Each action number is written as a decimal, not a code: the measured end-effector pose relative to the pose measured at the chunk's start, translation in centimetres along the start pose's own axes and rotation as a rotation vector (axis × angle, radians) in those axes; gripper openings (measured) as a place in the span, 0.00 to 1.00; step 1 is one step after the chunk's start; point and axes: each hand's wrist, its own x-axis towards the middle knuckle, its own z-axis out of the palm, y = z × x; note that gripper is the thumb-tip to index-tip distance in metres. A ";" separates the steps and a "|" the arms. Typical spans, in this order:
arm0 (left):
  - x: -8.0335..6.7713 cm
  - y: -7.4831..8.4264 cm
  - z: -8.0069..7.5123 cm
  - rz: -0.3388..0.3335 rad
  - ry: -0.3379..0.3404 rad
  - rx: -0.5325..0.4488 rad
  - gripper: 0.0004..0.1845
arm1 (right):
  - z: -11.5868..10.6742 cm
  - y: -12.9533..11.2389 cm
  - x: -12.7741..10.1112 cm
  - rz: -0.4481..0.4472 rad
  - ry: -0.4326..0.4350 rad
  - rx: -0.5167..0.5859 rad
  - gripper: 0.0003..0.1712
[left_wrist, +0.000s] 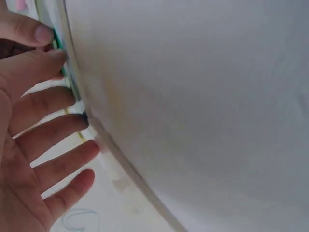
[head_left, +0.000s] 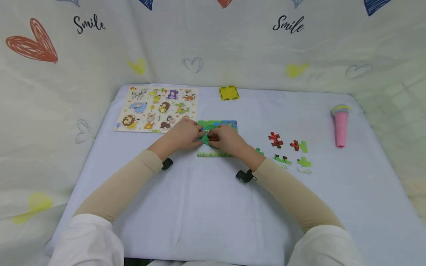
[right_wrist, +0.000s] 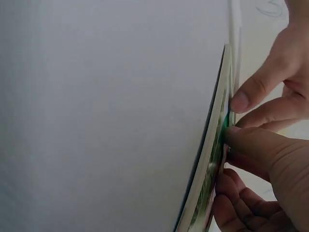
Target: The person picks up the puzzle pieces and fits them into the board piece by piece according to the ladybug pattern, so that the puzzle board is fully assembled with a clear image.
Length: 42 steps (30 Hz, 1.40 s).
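Left hand [head_left: 186, 135]: rests on the left part of the jigsaw board [head_left: 217, 125], fingers [left_wrist: 58, 140] straight and spread, their tips on the board's edge; the thumb presses next to the piece in hand.
Right hand [head_left: 227, 139]: lies over the middle of the board, thumb and forefinger narrowed on a green-and-red puzzle piece [head_left: 209, 137] and pressing it down to the board; the wrist view shows fingertips [right_wrist: 240, 102] flat on the printed surface.
Jigsaw board: flat on the table [head_left: 213, 207], centre, just right of the animal peg puzzle [head_left: 156, 109]; its blue-green top and grassy lower strip show past the hands.
Puzzle piece: between the two hands, on the board's middle; whether it is seated or still proud I cannot tell, since the hands cover most of it.
Loose pieces [head_left: 289, 151]: red and green ones scattered to the right of the board, apart from it.
Other things: a yellow square [head_left: 229, 93] at the table's far edge, a pink toy microphone [head_left: 340, 126] far right.
Doing it well: the left hand probably ought to keep the board from sliding while the right lines up the tabs, then presses straight down without forcing.
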 end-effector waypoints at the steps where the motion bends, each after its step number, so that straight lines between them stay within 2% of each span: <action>1: 0.1 0.0 -0.1 0.000 -0.011 0.001 0.24 | 0.1 0.0 0.0 -0.010 0.003 -0.009 0.17; 6: 0.6 -0.4 -0.5 -0.007 -0.034 -0.038 0.17 | 0.2 -0.2 0.0 -0.017 0.016 -0.005 0.16; 12: 0.9 -0.9 -0.4 -0.041 -0.051 -0.076 0.18 | 0.2 -0.4 0.0 0.015 0.000 -0.015 0.18; 18: 0.9 -1.3 -0.1 -0.053 0.020 -0.150 0.19 | 0.3 -0.5 0.2 0.065 0.005 0.027 0.20; 22: 0.7 -1.2 0.0 -0.070 0.020 -0.240 0.18 | 0.3 -0.6 -0.1 0.017 -0.002 -0.055 0.21; 24: 0.6 -1.1 0.0 -0.057 0.001 -0.242 0.20 | 0.2 -0.8 -0.3 -0.017 -0.014 -0.104 0.20; 28: 0.6 -1.0 0.0 -0.015 -0.039 -0.162 0.23 | 0.2 -1.0 -0.5 -0.071 -0.015 -0.140 0.11; 32: 0.5 -1.0 -0.2 0.024 -0.039 -0.146 0.21 | 0.3 -1.3 -0.6 -0.068 -0.007 -0.125 0.08; 36: 0.1 -1.2 -0.2 0.012 -0.019 -0.256 0.22 | 0.6 -1.5 -0.7 -0.043 -0.005 -0.125 0.16; 39: -0.2 -1.5 0.2 -0.007 0.006 -0.330 0.23 | 0.8 -1.6 -0.6 -0.030 0.013 -0.147 0.16; 42: -0.1 -1.5 0.5 -0.005 0.024 -0.344 0.23 | 1.0 -1.5 -0.8 -0.006 0.038 -0.142 0.13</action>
